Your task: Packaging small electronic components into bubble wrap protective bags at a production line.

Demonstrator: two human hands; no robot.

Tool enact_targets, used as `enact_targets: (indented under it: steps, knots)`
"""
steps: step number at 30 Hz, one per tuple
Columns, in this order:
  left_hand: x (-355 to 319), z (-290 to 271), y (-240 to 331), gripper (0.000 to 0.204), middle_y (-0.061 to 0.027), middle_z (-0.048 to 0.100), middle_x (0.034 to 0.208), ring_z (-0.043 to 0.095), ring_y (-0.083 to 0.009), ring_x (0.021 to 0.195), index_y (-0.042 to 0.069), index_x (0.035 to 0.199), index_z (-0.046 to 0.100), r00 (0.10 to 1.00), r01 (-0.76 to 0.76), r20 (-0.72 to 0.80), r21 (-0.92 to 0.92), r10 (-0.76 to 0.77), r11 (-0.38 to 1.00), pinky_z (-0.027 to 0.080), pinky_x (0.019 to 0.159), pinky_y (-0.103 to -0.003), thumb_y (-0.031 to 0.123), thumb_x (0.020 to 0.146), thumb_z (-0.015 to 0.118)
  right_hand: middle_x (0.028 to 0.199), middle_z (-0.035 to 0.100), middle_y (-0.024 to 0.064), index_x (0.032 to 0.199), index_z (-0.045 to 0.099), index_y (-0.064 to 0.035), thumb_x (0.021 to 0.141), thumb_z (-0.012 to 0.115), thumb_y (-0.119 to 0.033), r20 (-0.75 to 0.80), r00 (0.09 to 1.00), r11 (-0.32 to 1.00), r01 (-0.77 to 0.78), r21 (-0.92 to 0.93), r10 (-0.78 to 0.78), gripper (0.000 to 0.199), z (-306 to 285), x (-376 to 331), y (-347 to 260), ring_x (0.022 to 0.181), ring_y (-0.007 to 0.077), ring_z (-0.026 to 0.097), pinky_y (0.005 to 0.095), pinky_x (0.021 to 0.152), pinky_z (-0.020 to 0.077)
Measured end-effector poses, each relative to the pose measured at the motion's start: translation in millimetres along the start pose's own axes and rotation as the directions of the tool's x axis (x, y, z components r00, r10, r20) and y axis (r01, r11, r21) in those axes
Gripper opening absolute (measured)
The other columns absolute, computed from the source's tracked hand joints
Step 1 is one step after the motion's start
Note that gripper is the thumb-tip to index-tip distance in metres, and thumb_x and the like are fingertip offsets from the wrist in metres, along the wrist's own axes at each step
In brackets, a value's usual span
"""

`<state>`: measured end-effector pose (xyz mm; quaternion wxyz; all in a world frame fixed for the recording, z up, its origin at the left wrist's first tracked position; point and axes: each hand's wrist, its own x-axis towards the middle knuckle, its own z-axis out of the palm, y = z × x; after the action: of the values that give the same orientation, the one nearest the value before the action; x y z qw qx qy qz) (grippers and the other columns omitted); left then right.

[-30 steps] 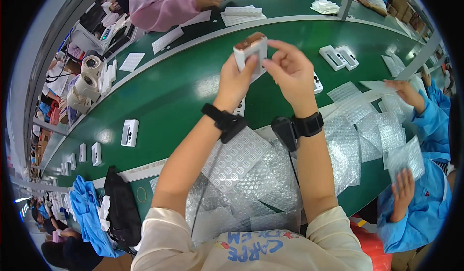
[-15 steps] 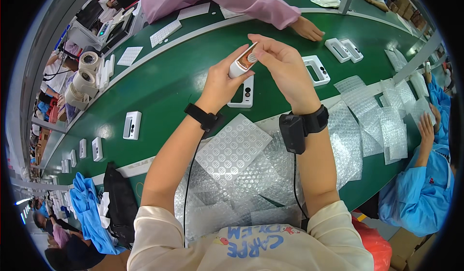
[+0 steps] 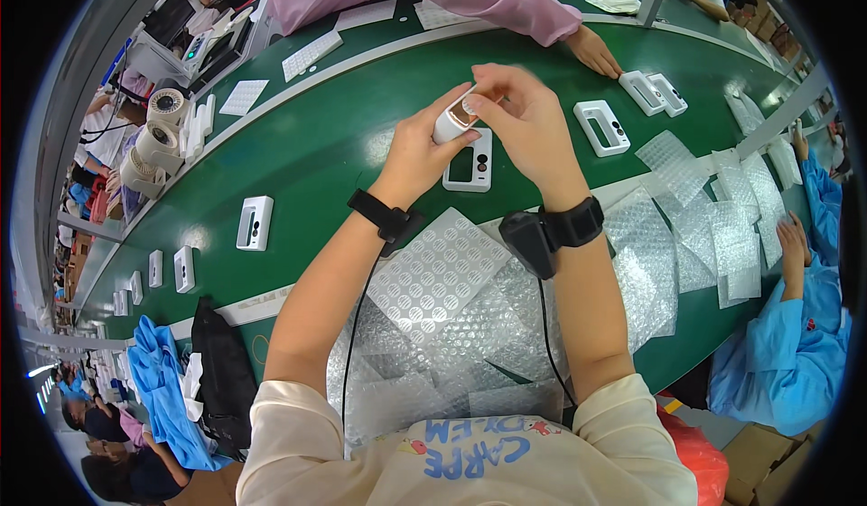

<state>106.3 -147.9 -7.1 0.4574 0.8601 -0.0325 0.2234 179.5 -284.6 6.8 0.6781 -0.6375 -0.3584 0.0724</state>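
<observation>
My left hand (image 3: 408, 156) grips a small white plastic housing (image 3: 447, 129), tilted, with a copper-coloured inner face. On that face lies a round white sticker (image 3: 469, 105), with the thumb of my right hand (image 3: 533, 136) against it. The right fingers curl behind the housing's far end, partly hidden. Just below my hands, another white housing with a rectangular opening (image 3: 485, 172) rests on the green belt (image 3: 343, 172). Nearer me, a sheet of round stickers (image 3: 440, 276) lies on bubble-wrap bags (image 3: 452, 371).
More white housings (image 3: 255, 223) stand along the belt at left, others (image 3: 602, 129) at right. Across the belt, a co-worker's hand (image 3: 593, 52) touches one. Bubble bags (image 3: 727, 235) pile up at right near a blue-sleeved person (image 3: 777, 343). Small fans (image 3: 153, 140) stand at far left.
The housings on the belt have shifted right and slightly upward. The co-worker's hand across the belt has moved right to a housing. My right wrist has turned a little; both hands keep their hold.
</observation>
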Motion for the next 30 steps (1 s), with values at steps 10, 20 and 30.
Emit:
enact_targets:
  steps: [10,20,30]
  knots:
    - [-4,14,2,0.060,-0.0178,0.051,0.111,0.052,-0.0277,0.101,0.003,0.126,0.038,0.909,0.387,0.245,-0.797,-0.337,0.463,0.042,0.084,-0.033,0.031,0.079,0.061,0.095,0.056,0.0085,0.111,0.050,0.0003,0.079,0.060,-0.016,0.206,0.942,0.957,-0.282,0.065,0.264,0.038,-32,-6,40,0.081,0.0109,0.056,0.0227,0.068,0.0457]
    - [-80,-57,13,0.081,-0.0197,0.056,0.096,0.054,-0.0338,0.094,0.000,0.126,0.035,0.656,0.211,0.506,0.590,-0.560,0.780,0.041,0.084,-0.035,0.037,0.064,0.071,0.074,0.060,0.0119,0.107,0.054,0.0044,0.075,0.057,-0.016,-0.493,0.735,0.614,-0.669,-0.419,0.465,0.038,-106,-19,72,0.055,0.0171,0.058,0.0267,0.052,0.0488]
    - [-96,-65,-6,0.038,-0.0056,0.059,0.068,0.054,-0.0094,0.063,0.001,0.106,0.048,0.722,0.549,0.431,0.120,-0.541,0.827,0.041,0.056,-0.022,0.008,0.073,0.066,0.090,0.061,0.0223,0.094,0.062,0.0016,0.069,0.052,-0.008,-0.670,0.715,0.385,-0.686,-0.618,0.198,0.029,-139,-38,99,0.087,0.0356,0.058,0.0383,0.079,0.0447]
